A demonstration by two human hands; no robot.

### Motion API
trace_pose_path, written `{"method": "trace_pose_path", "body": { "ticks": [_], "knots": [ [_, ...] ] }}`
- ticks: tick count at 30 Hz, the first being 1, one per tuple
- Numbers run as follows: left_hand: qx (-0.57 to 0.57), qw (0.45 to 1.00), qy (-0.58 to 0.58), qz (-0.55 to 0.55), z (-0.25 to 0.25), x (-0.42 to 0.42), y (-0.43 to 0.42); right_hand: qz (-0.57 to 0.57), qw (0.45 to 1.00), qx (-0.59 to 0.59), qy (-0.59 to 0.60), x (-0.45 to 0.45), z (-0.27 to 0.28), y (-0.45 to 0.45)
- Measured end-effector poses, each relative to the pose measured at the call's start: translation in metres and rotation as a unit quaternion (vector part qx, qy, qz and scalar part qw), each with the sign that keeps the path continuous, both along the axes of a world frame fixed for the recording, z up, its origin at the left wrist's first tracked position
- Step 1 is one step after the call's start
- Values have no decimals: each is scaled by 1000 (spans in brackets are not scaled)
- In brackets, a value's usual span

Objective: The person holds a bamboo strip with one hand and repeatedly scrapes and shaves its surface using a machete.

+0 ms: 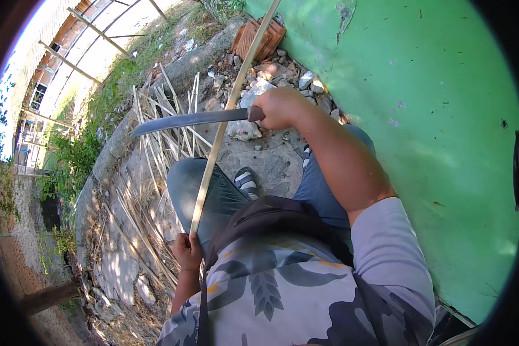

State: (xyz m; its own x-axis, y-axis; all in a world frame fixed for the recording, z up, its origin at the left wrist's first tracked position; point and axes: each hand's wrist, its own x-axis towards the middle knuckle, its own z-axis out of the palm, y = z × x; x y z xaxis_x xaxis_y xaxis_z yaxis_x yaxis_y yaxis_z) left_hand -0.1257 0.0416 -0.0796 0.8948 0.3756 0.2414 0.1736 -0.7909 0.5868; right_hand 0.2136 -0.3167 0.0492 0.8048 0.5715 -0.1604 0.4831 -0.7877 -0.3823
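My right hand (281,108) is wrapped round the dark handle of a machete (193,119), whose long blade points left. The blade lies across a long pale strip, apparently split bamboo (220,135); whether the two touch I cannot tell. My left hand (187,252) grips the strip's lower end beside my left thigh. From there the strip slants up and right past the top edge of the view. Below the blade, several more pale strips (150,135) lie in a loose pile on the ground to the left.
A green wall (427,115) stands close on my right. Stones and rubble (259,89) and a stack of reddish clay tiles (258,40) lie ahead along its foot. My sandalled foot (246,181) rests on the paving. Green plants (78,155) grow at the left.
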Motion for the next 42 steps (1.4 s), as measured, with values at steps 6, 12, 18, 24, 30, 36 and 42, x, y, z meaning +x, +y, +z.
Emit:
{"method": "trace_pose_path", "body": {
  "ticks": [6,12,18,24,30,36,42],
  "knots": [
    [0,1000,14,-10,16,0,0,-112,993,31,0,26,-22,-10],
    [-4,999,34,2,4,-2,3,60,998,-17,-11,-18,0,17],
    [12,1000,22,-6,9,-2,1,-33,999,36,19,28,-42,3],
    [6,999,39,-7,17,0,4,-70,997,8,11,17,-25,3],
    [6,999,32,-14,4,1,6,80,997,-6,-8,-11,-4,19],
    [11,1000,16,-13,1,-1,6,-62,995,73,-8,37,-40,-8],
    [-1,999,33,-20,7,0,9,-87,996,25,23,25,-25,-11]
  ]
}}
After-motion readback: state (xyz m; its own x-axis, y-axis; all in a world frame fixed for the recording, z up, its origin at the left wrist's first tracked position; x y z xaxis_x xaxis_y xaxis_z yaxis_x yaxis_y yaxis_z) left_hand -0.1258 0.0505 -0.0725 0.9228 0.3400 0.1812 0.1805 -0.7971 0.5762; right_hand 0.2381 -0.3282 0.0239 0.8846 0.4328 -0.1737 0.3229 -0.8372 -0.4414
